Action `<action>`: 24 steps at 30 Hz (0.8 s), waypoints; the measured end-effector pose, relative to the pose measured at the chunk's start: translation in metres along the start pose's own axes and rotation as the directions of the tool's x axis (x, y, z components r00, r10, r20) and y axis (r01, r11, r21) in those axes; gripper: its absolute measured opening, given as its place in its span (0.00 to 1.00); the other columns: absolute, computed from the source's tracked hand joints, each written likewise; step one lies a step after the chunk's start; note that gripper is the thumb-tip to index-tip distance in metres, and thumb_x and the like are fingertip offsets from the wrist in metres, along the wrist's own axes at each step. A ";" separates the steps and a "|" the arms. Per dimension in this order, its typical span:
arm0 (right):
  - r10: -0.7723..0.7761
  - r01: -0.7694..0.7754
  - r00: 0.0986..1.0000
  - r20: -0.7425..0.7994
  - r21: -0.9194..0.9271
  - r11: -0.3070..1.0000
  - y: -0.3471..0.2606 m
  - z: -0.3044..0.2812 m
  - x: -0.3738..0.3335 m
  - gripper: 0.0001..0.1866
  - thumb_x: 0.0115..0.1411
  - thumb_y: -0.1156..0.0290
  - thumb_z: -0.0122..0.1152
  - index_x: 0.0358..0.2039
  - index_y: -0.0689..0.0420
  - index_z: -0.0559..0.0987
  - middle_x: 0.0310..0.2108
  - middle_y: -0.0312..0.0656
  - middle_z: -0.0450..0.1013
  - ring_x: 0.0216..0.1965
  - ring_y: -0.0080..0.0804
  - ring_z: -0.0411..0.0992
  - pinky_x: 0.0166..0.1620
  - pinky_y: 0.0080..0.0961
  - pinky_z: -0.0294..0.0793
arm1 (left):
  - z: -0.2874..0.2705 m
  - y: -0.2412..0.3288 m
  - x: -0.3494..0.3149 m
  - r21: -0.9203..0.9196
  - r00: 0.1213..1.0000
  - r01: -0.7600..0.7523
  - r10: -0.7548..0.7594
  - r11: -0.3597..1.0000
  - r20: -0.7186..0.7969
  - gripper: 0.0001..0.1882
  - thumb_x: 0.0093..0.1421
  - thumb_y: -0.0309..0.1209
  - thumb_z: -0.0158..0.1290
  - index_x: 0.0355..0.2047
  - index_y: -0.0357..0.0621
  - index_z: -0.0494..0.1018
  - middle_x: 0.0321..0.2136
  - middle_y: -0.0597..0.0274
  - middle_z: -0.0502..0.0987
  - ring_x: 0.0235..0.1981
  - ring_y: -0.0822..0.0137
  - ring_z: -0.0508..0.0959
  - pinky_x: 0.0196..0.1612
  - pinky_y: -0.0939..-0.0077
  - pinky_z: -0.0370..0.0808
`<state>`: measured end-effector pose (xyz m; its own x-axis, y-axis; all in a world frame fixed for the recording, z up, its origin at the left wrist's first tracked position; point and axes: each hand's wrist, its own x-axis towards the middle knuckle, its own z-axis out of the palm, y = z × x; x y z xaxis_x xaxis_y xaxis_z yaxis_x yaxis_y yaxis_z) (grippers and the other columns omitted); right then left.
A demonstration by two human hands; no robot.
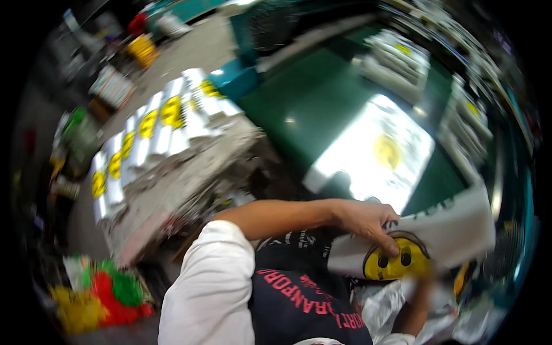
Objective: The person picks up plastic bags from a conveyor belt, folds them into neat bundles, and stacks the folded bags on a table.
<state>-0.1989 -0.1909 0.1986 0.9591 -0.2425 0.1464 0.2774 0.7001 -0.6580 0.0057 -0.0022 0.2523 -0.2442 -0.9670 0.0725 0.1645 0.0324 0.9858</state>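
A white, translucent plastic bag (460, 227) with a yellow smiley print hangs in front of my body, at the near edge of the green table. My left hand (368, 221) grips its upper edge, thumb lying over the front and the other fingers mostly hidden behind. At the bag's lower edge, beside the smiley, is my right hand (422, 287); motion blur hides its fingers. Just beyond my left hand, a flat pile of similar white bags (382, 146) lies on the table, shining under the light. Crumpled clear plastic (374, 302) shows below the held bag.
The green table (305, 92) carries bundled bags (397, 63) at its far side and another bundle (466, 121) at right. Left of it, a worn bench (172, 184) bears a row of folded smiley bags (167, 121). Colourful plastic bags (103, 299) lie at lower left.
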 end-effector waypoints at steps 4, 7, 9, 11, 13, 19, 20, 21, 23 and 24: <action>0.071 0.009 0.962 0.264 -0.289 0.957 -0.016 0.038 0.021 0.40 0.56 0.48 0.60 0.61 0.60 0.60 0.36 0.47 0.76 0.39 0.35 0.74 0.55 0.37 0.63 | -0.053 -0.005 -0.103 0.497 0.929 0.344 -0.213 0.797 -0.301 0.23 0.50 0.43 0.64 0.36 0.34 0.74 0.33 0.60 0.78 0.34 0.75 0.74 0.37 0.78 0.72; 0.262 0.085 0.924 0.279 -0.817 0.570 0.017 0.061 0.054 0.34 0.53 0.50 0.62 0.53 0.62 0.71 0.38 0.49 0.74 0.42 0.36 0.71 0.60 0.36 0.56 | -0.048 -0.009 -0.180 0.118 0.774 0.370 -0.236 0.922 -0.587 0.23 0.50 0.42 0.64 0.38 0.37 0.76 0.26 0.66 0.78 0.28 0.76 0.75 0.33 0.79 0.72; 0.404 0.094 0.884 0.237 -0.935 0.343 0.046 0.107 0.095 0.34 0.51 0.51 0.63 0.52 0.63 0.72 0.54 0.54 0.67 0.58 0.40 0.64 0.64 0.38 0.49 | -0.056 0.006 -0.240 0.136 0.576 0.392 -0.127 0.910 -0.807 0.23 0.51 0.43 0.63 0.40 0.38 0.77 0.26 0.67 0.78 0.27 0.75 0.74 0.34 0.80 0.72; 0.280 -0.003 0.959 0.053 -0.981 0.195 0.058 0.096 0.113 0.37 0.52 0.51 0.62 0.55 0.64 0.69 0.57 0.54 0.64 0.61 0.44 0.59 0.64 0.40 0.50 | -0.065 0.045 -0.327 0.047 0.120 0.659 -0.043 0.751 -0.992 0.23 0.52 0.47 0.59 0.38 0.40 0.78 0.29 0.65 0.78 0.29 0.74 0.74 0.37 0.80 0.71; 0.260 -0.152 0.963 -0.070 -0.939 0.308 0.058 0.069 0.118 0.35 0.55 0.53 0.60 0.56 0.64 0.66 0.56 0.52 0.65 0.57 0.44 0.65 0.59 0.38 0.61 | -0.071 0.080 -0.428 0.092 -0.008 0.389 0.103 0.916 -0.995 0.26 0.52 0.48 0.60 0.40 0.37 0.75 0.34 0.57 0.78 0.33 0.70 0.76 0.38 0.78 0.73; 0.361 -0.497 0.855 -0.372 -0.784 0.370 0.050 0.021 0.088 0.25 0.58 0.64 0.60 0.51 0.66 0.70 0.44 0.49 0.74 0.46 0.35 0.73 0.51 0.29 0.69 | -0.069 0.052 -0.652 -0.521 -0.557 0.829 0.234 0.202 -0.797 0.36 0.61 0.52 0.47 0.54 0.28 0.63 0.46 0.40 0.74 0.45 0.53 0.75 0.47 0.63 0.70; 0.330 -0.464 0.878 -0.348 -0.790 0.401 0.059 0.015 0.083 0.23 0.59 0.63 0.58 0.50 0.67 0.71 0.43 0.49 0.74 0.44 0.33 0.73 0.49 0.27 0.70 | -0.066 0.048 -0.692 -0.525 -0.512 0.851 0.215 -0.008 -0.832 0.35 0.61 0.51 0.47 0.54 0.29 0.63 0.52 0.36 0.67 0.53 0.48 0.69 0.53 0.63 0.66; 0.273 -0.448 0.891 -0.363 -0.803 0.394 0.064 0.016 0.079 0.22 0.60 0.63 0.57 0.49 0.67 0.72 0.42 0.48 0.75 0.42 0.31 0.73 0.47 0.26 0.71 | -0.081 0.023 -0.672 -0.534 -0.385 0.817 0.481 -0.220 -0.788 0.36 0.58 0.50 0.51 0.55 0.29 0.63 0.56 0.39 0.64 0.58 0.45 0.64 0.60 0.61 0.59; 0.298 -0.622 0.782 -0.547 -0.715 0.320 0.055 -0.001 0.061 0.20 0.63 0.62 0.53 0.45 0.67 0.74 0.37 0.46 0.76 0.37 0.28 0.75 0.42 0.23 0.74 | -0.121 0.025 -0.534 -0.201 -0.027 0.969 0.752 -0.142 -0.658 0.25 0.59 0.37 0.53 0.54 0.37 0.66 0.53 0.46 0.69 0.53 0.48 0.68 0.57 0.59 0.62; 0.384 -0.720 0.690 -0.614 -0.639 0.272 0.051 -0.007 0.053 0.19 0.64 0.61 0.52 0.43 0.67 0.74 0.35 0.45 0.77 0.34 0.27 0.75 0.37 0.22 0.75 | -0.114 0.027 -0.473 0.026 0.038 0.999 0.771 -0.029 -0.636 0.20 0.61 0.34 0.51 0.52 0.39 0.68 0.50 0.49 0.71 0.50 0.52 0.71 0.54 0.63 0.66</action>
<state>-0.1343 -0.1729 0.1676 0.7332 -0.3106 -0.6049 -0.6511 -0.0642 -0.7563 0.2349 0.4269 0.2271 0.7250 -0.1728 0.6667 -0.2732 -0.9608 0.0480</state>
